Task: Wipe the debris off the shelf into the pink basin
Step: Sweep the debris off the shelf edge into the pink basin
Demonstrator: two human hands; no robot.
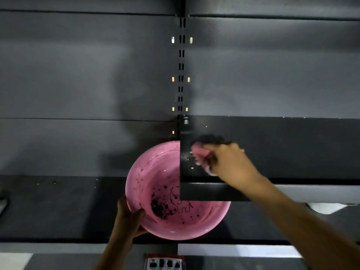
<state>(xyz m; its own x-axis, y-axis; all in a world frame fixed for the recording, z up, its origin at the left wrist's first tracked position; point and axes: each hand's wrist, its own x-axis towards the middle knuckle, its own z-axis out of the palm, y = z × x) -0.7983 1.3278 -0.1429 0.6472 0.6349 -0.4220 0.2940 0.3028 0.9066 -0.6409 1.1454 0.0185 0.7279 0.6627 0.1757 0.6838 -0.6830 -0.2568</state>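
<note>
A round pink basin (148, 172) with dark debris and an elephant drawing inside is held under the left end of a dark metal shelf (282, 149). My left hand (129, 215) grips the basin's near-left rim. My right hand (229, 162) presses a pink cloth (198, 152) on the shelf close to its left edge. Small pale crumbs (191, 168) lie on the shelf beside the cloth. The shelf's front lip hides part of the basin.
A lower dark shelf (58, 207) runs beneath the basin. The grey back panel has a slotted upright (181, 65) in the middle. A white object (325, 208) shows under the right shelf. A red label (164, 263) sits at the bottom edge.
</note>
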